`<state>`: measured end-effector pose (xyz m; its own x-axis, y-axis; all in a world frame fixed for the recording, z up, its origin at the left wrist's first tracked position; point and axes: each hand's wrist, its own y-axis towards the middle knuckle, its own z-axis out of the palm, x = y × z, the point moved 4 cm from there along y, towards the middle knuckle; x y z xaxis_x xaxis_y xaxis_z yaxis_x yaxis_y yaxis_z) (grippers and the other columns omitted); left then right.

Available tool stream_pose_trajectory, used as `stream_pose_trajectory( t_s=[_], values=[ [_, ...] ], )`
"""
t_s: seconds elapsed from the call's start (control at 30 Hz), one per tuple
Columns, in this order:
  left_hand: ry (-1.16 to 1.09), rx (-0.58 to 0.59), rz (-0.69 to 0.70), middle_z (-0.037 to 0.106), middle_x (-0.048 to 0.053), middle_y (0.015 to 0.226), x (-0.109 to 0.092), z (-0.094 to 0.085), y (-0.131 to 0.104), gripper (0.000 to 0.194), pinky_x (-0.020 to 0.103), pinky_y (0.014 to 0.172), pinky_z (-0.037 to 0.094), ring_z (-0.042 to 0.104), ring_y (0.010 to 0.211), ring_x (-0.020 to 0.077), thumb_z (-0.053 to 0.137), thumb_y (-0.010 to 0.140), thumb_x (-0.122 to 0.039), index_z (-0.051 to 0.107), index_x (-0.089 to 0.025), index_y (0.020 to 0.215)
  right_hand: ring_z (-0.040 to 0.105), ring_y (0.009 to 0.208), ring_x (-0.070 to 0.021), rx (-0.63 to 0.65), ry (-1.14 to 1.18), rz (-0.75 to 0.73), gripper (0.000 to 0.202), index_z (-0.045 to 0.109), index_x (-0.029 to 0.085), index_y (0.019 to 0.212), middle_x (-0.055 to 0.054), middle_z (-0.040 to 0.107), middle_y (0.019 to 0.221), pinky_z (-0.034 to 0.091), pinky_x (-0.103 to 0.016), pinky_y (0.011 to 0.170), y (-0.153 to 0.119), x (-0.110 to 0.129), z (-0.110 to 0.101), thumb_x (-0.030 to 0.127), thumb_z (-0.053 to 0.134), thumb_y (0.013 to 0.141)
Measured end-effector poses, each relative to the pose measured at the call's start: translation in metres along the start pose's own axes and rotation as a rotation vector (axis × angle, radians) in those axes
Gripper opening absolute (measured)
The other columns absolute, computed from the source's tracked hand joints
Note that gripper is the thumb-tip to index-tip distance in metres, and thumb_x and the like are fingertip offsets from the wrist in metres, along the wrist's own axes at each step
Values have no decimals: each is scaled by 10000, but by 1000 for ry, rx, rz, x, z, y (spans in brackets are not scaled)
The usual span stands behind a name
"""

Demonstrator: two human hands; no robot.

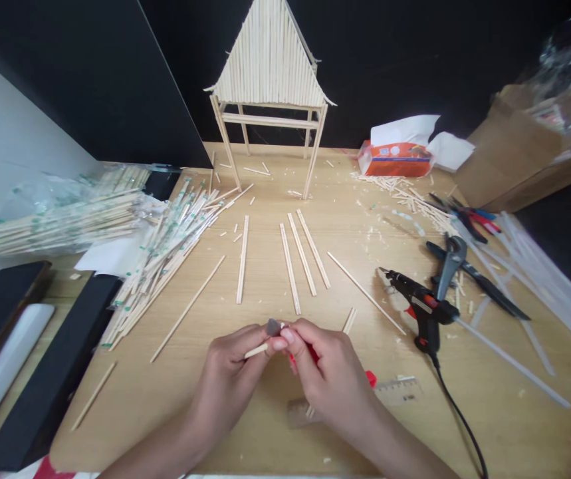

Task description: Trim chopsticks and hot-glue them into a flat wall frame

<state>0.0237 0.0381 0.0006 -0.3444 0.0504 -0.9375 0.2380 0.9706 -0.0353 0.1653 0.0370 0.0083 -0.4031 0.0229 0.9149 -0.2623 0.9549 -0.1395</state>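
My left hand (232,366) is closed on a thin wooden stick (256,350), whose pale end juts out below the thumb. Beside it, my right hand (325,366) is wrapped round a red-handled knife (371,378), its handle mostly hidden by the palm. The grey blade (274,326) shows between the fingertips of both hands, against the stick. Under the right wrist lies a clear ruler (399,390), partly covered. Ahead of the hands, glued-looking pairs of sticks (302,253) lie on the wooden table (265,266). Single sticks (188,309) rest to either side.
A stick-built house model (270,73) stands at the back. Bundles of sticks (165,246) fill the left. On the right are a black glue gun (422,306) with its cable, cutters (452,259), glue sticks (514,339), a tissue pack (397,156) and a cardboard box (519,146).
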Motion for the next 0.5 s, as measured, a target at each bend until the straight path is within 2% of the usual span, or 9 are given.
stream_pose_trajectory(
  t_s=[0.1, 0.17, 0.2, 0.27, 0.33, 0.43, 0.5],
  values=[
    [60, -122, -4, 694, -34, 744, 2, -6, -2, 124, 175, 628, 454, 624, 676, 112, 598, 840, -212, 717, -233, 810, 453, 513, -80, -84, 75, 46, 283, 537, 200, 739, 48, 497, 581, 320, -203, 514, 0, -2, -6, 353, 421, 947],
    [63, -199, -38, 735, -22, 898, 5, -11, 0, 128, 190, 723, 483, 663, 810, 143, 623, 824, -250, 731, -258, 893, 436, 482, -75, -188, 223, 114, 319, 514, 195, 710, 51, 472, 555, 325, -195, 481, 1, -7, -15, 398, 429, 941],
    [40, -196, -74, 732, -17, 987, 7, -13, 2, 168, 205, 777, 488, 665, 889, 160, 629, 820, -273, 725, -272, 957, 427, 470, -73, -230, 321, 150, 330, 512, 194, 715, 52, 465, 548, 327, -190, 464, 2, -9, -20, 421, 426, 939],
    [-45, -84, -166, 699, -12, 1107, 10, -11, 8, 262, 233, 854, 482, 644, 1002, 182, 632, 815, -319, 692, -291, 1069, 416, 460, -69, -262, 507, 190, 332, 537, 193, 775, 53, 472, 557, 333, -182, 445, 5, -13, -27, 455, 414, 937],
    [-148, 83, -240, 675, -8, 1159, 10, -5, 13, 325, 258, 911, 460, 613, 1071, 196, 632, 813, -345, 660, -288, 1131, 415, 460, -62, -188, 611, 189, 301, 572, 194, 879, 49, 504, 604, 337, -176, 440, 9, -13, -27, 460, 438, 924],
    [-268, 262, -256, 687, 6, 1127, 5, 3, 17, 341, 283, 922, 451, 614, 1044, 202, 607, 833, -342, 645, -261, 1162, 495, 545, -65, -92, 561, 169, 216, 615, 201, 952, 31, 576, 718, 394, -169, 498, 11, -10, -20, 378, 618, 828],
    [-301, 316, -233, 702, 19, 1057, 2, 6, 15, 314, 297, 888, 463, 621, 986, 205, 589, 846, -333, 662, -240, 1137, 558, 646, -88, -88, 472, 162, 179, 646, 197, 904, 21, 610, 757, 441, -175, 577, 12, -7, -15, 291, 692, 758]
  ],
)
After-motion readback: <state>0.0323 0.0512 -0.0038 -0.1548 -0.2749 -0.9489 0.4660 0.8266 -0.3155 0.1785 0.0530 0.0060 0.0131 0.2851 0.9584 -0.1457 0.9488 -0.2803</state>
